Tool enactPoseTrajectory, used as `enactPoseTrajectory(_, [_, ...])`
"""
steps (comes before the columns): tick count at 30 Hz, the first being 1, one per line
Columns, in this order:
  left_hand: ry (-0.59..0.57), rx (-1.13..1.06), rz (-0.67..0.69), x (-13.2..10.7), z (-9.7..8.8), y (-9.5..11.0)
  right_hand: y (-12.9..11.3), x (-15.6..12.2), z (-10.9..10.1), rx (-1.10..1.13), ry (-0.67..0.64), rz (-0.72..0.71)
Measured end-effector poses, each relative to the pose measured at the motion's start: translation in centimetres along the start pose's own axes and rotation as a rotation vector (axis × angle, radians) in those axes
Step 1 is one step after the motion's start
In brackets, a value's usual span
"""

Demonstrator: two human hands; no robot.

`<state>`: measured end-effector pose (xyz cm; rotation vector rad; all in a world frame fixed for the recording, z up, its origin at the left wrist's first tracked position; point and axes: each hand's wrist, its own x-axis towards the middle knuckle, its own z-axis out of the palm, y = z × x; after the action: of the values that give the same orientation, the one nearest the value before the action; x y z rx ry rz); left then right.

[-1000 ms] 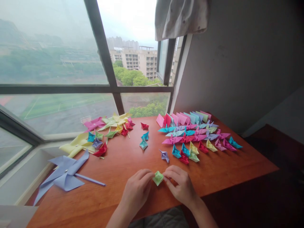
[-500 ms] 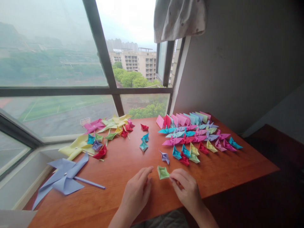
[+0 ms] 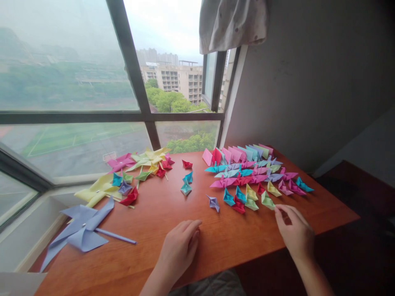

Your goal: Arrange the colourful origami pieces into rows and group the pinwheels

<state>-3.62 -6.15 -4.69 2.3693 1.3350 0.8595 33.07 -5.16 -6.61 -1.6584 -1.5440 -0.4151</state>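
Note:
My right hand [image 3: 294,228] pinches one tip of a light green paper boat [image 3: 267,201] between thumb and fingertips. This boat is at the front of the right-hand group, partly covering a red paper boat [image 3: 261,188]. Left of it sit a pale green boat [image 3: 252,204], a red boat [image 3: 238,204] and a blue boat [image 3: 228,197]. My left hand [image 3: 182,242] rests on the bare wood near the table's front edge, holding nothing, with its fingers loosely extended. Nearest to it is a lavender folded paper piece [image 3: 213,203].
Rows of folded paper cranes [image 3: 257,179] stand behind the boats. A teal boat [image 3: 186,188] and two others form a column mid-table. Paper pinwheels, including a lavender one [image 3: 84,228], lie at the left by the window [image 3: 70,152]. A wall [image 3: 296,94] rises behind the right side.
My right hand has moved right and slightly away from me, carrying the light green boat from in front of me to the group of boats. My left hand has barely moved.

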Motion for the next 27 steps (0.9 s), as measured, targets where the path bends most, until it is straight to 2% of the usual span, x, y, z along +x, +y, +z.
enactPoseTrajectory(4, [0.0, -0.003, 0.005, 0.0, 0.0, -0.1, 0.7, -0.7, 1.1, -0.067, -0.052, -0.001])
enactPoseTrajectory(10, [-0.008, -0.005, 0.005, 0.0, 0.1, -0.2, 0.3, -0.6, 2.0, -0.124, -0.039, 0.015])
enactPoseTrajectory(27, [0.005, 0.011, 0.015, 0.1, 0.0, 0.0, 0.0, -0.4, 2.2, -0.122, -0.046, 0.001])
